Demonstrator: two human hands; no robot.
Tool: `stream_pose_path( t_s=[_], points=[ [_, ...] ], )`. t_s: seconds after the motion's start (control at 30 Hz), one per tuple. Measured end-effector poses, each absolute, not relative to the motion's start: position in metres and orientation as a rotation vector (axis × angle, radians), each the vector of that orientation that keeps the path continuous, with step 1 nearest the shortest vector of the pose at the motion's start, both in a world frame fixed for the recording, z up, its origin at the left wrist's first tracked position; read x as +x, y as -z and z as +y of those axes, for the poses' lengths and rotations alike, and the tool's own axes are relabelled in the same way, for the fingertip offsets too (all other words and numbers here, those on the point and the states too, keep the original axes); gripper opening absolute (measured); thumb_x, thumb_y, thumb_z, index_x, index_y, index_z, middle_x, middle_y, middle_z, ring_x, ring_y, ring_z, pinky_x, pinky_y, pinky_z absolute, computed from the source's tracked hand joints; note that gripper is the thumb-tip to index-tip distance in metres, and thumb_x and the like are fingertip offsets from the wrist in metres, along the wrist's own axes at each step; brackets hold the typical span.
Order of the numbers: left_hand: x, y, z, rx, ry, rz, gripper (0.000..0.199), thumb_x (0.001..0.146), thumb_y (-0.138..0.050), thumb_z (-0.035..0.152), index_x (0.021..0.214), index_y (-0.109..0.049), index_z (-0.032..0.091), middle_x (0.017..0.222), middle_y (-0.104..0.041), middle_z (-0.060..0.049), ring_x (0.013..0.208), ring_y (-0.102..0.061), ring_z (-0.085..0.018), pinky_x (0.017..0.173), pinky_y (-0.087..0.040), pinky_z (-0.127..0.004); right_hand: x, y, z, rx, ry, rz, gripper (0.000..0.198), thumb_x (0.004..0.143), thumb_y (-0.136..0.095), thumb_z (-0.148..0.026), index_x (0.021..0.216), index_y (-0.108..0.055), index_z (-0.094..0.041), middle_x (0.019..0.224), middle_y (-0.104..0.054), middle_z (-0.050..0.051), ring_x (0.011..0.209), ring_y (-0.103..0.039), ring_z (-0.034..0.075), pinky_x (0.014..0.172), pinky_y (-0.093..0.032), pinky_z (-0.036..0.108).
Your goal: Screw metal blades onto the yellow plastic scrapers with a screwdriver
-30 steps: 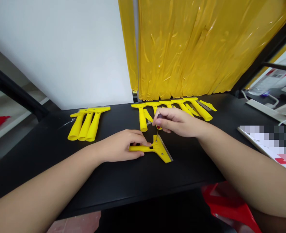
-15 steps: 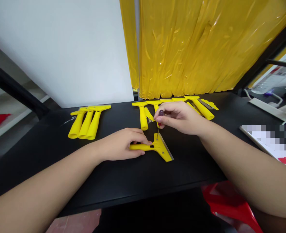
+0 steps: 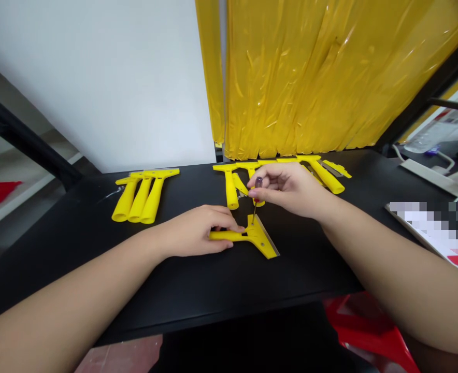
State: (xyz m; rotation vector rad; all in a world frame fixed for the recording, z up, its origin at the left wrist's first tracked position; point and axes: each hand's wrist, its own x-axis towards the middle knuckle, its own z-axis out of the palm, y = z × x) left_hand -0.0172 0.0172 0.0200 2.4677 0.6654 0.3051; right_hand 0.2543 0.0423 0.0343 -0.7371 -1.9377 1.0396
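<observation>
A yellow scraper (image 3: 260, 239) with a thin metal blade along its wide head lies on the black table, its head to the right. My left hand (image 3: 208, 230) is closed around its handle, thumb on the near side. Above the scraper's head, my right hand (image 3: 287, 189) pinches a small screwdriver (image 3: 258, 186) with a dark, translucent handle. The screwdriver stands nearly upright, its tip at the farther of two screws on the head. The nearer screw (image 3: 262, 244) is uncovered.
Three yellow scrapers (image 3: 147, 199) lie together at the left of the table (image 3: 198, 290). Several yellow scraper parts (image 3: 231, 189) line the back edge, partly behind my right hand. A yellow plastic curtain (image 3: 291, 77) and a white panel (image 3: 116, 83) stand behind. A red stool (image 3: 372, 326) is below right.
The view has shifted slightly. Both hands keep their hold, and the screwdriver tip stays at the same screw.
</observation>
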Motion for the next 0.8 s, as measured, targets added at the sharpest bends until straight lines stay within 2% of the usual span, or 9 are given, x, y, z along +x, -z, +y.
stream_pose_path(
  t_s=[0.13,0.3,0.47,0.53,0.6,0.67,0.73,0.8],
  points=[
    [-0.017,-0.020,0.018,2.470,-0.301,0.665,0.031,0.095,-0.075,0.022,0.126,-0.079,0.023,0.110,-0.075,-0.007,0.096,-0.072,-0.020,0.088,-0.055,-0.031,0.259,-0.035,0.045,-0.669,-1.056,-1.895,0.039,0.083,-0.094,-0.035,0.093,-0.059,-0.021,0.077,-0.066,-0.002,0.071,-0.070,0.014,0.067,-0.057,0.026],
    [-0.018,-0.020,0.019,2.459,-0.302,0.650,0.032,0.094,-0.076,0.021,0.126,-0.080,0.024,0.112,-0.075,-0.007,0.097,-0.073,-0.020,0.089,-0.054,-0.030,0.266,-0.034,0.051,-0.581,-1.211,-1.874,0.032,0.089,-0.089,-0.031,0.093,-0.058,-0.021,0.087,-0.074,0.002,0.080,-0.078,0.016,0.072,-0.062,0.027],
    [-0.019,-0.021,0.019,2.456,-0.297,0.641,0.032,0.094,-0.075,0.020,0.125,-0.079,0.025,0.115,-0.074,-0.006,0.102,-0.072,-0.020,0.092,-0.054,-0.031,0.263,-0.033,0.050,-0.438,-1.421,-1.903,0.023,0.100,-0.078,-0.034,0.112,-0.066,-0.019,0.105,-0.083,0.009,0.096,-0.082,0.020,0.084,-0.065,0.031],
    [-0.019,-0.021,0.017,2.481,-0.312,0.669,0.037,0.091,-0.076,0.021,0.128,-0.075,0.024,0.117,-0.072,-0.007,0.102,-0.071,-0.021,0.090,-0.055,-0.032,0.261,-0.032,0.048,-0.406,-1.473,-1.902,0.024,0.105,-0.072,-0.036,0.121,-0.063,-0.020,0.114,-0.083,0.011,0.102,-0.081,0.020,0.087,-0.064,0.032],
    [-0.020,-0.019,0.015,2.487,-0.337,0.733,0.055,0.089,-0.076,0.023,0.143,-0.064,0.024,0.116,-0.070,-0.008,0.091,-0.069,-0.020,0.078,-0.055,-0.031,0.259,-0.030,0.048,-0.383,-1.474,-1.884,0.023,0.106,-0.070,-0.036,0.122,-0.058,-0.023,0.114,-0.083,0.009,0.104,-0.081,0.020,0.088,-0.063,0.032],
    [-0.021,-0.017,0.013,2.465,-0.349,0.781,0.080,0.088,-0.076,0.025,0.161,-0.041,0.025,0.118,-0.069,-0.008,0.077,-0.064,-0.017,0.067,-0.052,-0.029,0.257,-0.027,0.048,-0.360,-1.427,-1.862,0.023,0.105,-0.073,-0.036,0.115,-0.056,-0.025,0.108,-0.083,0.006,0.100,-0.080,0.019,0.086,-0.063,0.032],
    [-0.022,-0.014,0.012,2.458,-0.362,0.775,0.097,0.089,-0.074,0.024,0.169,-0.019,0.029,0.122,-0.068,-0.009,0.073,-0.062,-0.015,0.064,-0.050,-0.028,0.254,-0.025,0.050,-0.338,-1.331,-1.821,0.025,0.099,-0.080,-0.036,0.105,-0.059,-0.024,0.103,-0.080,0.004,0.095,-0.078,0.017,0.083,-0.062,0.031],
    [-0.022,-0.011,0.012,2.477,-0.384,0.743,0.104,0.090,-0.072,0.021,0.171,-0.008,0.032,0.127,-0.067,-0.010,0.074,-0.061,-0.015,0.067,-0.050,-0.028,0.251,-0.024,0.051,-0.334,-1.218,-1.760,0.026,0.091,-0.088,-0.033,0.095,-0.064,-0.022,0.099,-0.075,0.003,0.089,-0.074,0.015,0.079,-0.061,0.028]
  ],
)
